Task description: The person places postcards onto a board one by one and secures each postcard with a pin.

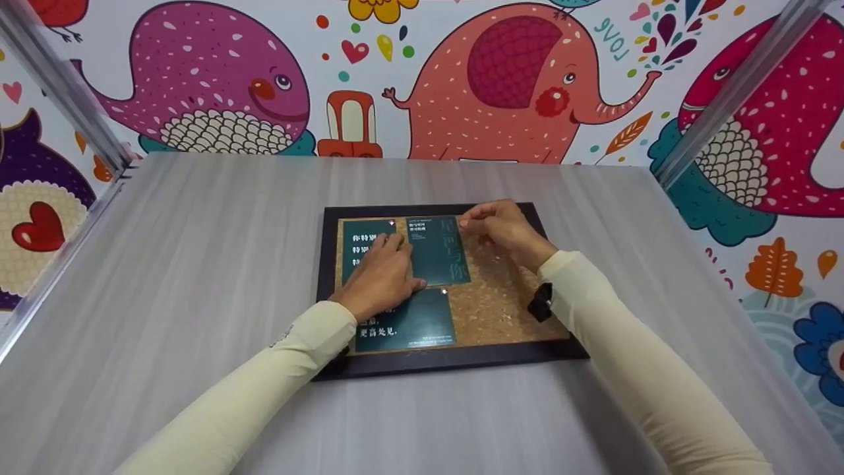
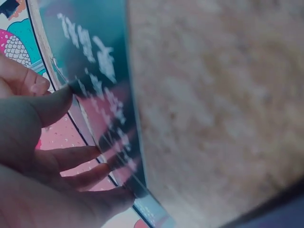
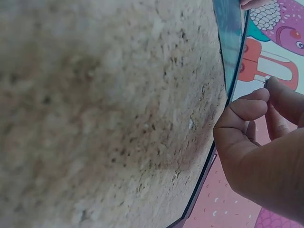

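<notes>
A cork board [image 1: 504, 307] in a black frame lies on the table with several dark teal cards on it. My left hand [image 1: 382, 274] rests with extended fingers across the upper-left card [image 1: 356, 231], touching the card [image 1: 432, 254] beside it. In the left wrist view its fingertips press on the glossy card surface [image 2: 104, 61]. At the top right corner of that second card, my right hand [image 1: 504, 231] pinches a small whitish pushpin [image 3: 267, 79] between thumb and forefinger. The lower card [image 1: 422, 323] lies partly under the left hand and wrist.
Small light pins mark the corners of the upper-left card [image 1: 391, 223] and lower card. Bare cork fills the board's right side. The grey table [image 1: 217, 264] surrounds the board, with printed cartoon walls [image 1: 356, 59] and metal posts [image 1: 745, 92] beyond.
</notes>
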Action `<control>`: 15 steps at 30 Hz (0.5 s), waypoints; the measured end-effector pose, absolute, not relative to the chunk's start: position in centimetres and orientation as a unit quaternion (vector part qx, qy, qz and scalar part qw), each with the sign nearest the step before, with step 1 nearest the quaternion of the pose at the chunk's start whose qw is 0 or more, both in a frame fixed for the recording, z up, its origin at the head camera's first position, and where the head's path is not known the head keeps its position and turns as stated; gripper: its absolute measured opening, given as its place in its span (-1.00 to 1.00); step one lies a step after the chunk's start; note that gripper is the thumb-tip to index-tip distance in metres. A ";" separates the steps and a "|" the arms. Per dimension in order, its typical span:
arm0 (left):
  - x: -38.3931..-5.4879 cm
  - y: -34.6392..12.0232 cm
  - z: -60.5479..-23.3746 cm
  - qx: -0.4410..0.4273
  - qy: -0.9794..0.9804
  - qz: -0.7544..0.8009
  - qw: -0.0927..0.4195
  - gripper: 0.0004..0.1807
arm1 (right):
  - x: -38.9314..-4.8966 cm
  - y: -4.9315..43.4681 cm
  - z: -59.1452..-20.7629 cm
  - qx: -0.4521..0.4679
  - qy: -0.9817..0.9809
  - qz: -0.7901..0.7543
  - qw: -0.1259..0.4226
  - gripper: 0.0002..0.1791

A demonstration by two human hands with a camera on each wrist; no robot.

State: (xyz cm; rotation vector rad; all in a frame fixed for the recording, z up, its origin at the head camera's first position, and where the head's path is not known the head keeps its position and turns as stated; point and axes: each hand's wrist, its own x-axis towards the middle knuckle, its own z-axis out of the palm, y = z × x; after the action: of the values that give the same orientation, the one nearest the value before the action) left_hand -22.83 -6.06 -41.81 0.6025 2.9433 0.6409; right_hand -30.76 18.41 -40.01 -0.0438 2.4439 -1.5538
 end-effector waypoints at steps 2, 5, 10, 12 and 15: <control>-22.7 -5.9 -41.6 0.195 0.963 0.181 0.040 -0.28 | -31.0 18.3 -40.2 -0.010 0.838 -0.532 0.125 -0.76; -22.5 -5.7 -41.5 0.188 0.966 0.169 0.052 -0.22 | -31.3 18.2 -40.4 -0.005 0.837 -0.532 0.128 -0.77; -22.5 -5.6 -41.4 0.179 0.965 0.181 0.065 -0.21 | -31.7 18.0 -40.7 -0.005 0.836 -0.532 0.131 -0.78; -22.7 -5.7 -41.5 0.179 0.966 0.178 0.064 -0.20 | -31.8 17.9 -40.7 -0.007 0.837 -0.532 0.132 -0.78; -22.9 -5.9 -41.5 0.180 0.968 0.169 0.050 -0.22 | -32.0 17.8 -40.8 -0.004 0.835 -0.535 0.133 -0.78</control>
State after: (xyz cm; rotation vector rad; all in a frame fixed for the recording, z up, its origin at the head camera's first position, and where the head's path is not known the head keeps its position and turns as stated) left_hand -22.89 -5.88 -41.46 0.5494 2.9459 0.5150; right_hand -32.02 17.80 -40.82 -0.0118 2.4206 -1.5510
